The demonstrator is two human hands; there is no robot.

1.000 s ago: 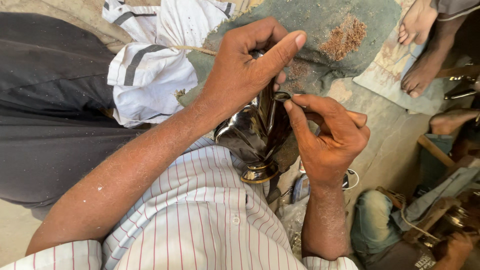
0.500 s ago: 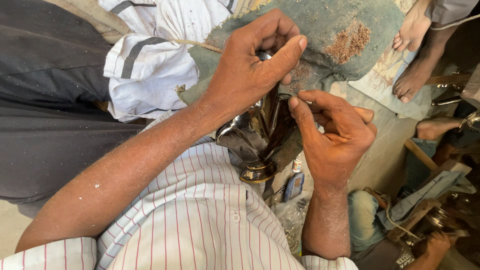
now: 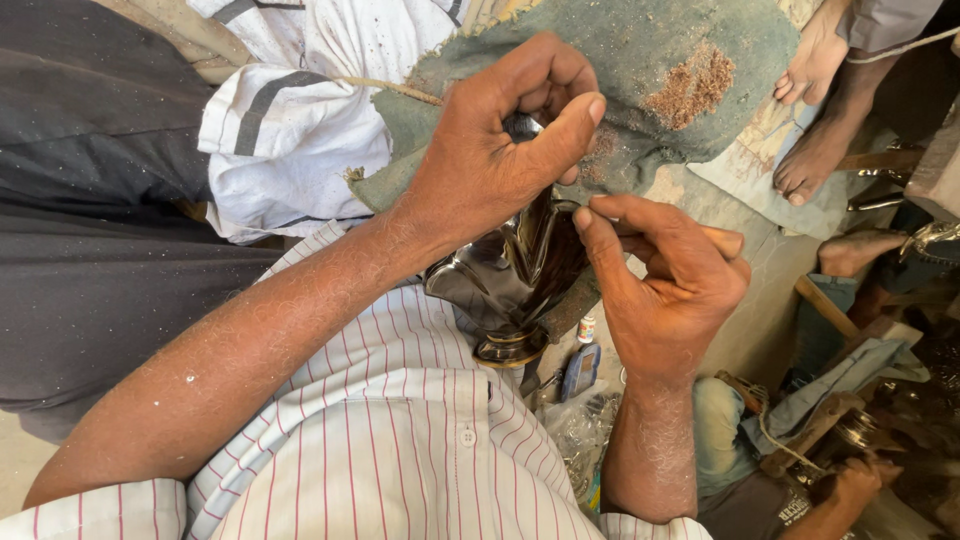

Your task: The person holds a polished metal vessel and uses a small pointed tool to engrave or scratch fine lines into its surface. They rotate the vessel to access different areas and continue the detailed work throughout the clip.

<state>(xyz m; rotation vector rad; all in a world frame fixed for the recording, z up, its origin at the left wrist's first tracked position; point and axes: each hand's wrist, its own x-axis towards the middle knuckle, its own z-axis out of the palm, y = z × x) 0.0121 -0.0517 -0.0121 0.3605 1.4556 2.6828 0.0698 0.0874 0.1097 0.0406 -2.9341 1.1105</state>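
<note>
A dark shiny fluted metal vessel [image 3: 505, 280] with a round brass-coloured base sits between my hands, above my striped shirt. My left hand [image 3: 500, 140] curls over its top end, thumb stretched out, fingers wrapped around the upper part. My right hand [image 3: 665, 285] is just to the right of it, thumb and forefinger pinched together against the vessel's edge; whatever is pinched is too small to make out.
A dusty green cloth [image 3: 680, 80] with reddish powder lies beyond the hands. A white striped garment [image 3: 290, 120] is at the left. Another person's bare feet [image 3: 815, 130] are at the upper right. A person's hand [image 3: 850, 480] and metal parts are at lower right.
Both hands have shifted slightly up and right with the vessel. My right hand's pinch has closed in against the vessel's edge.
</note>
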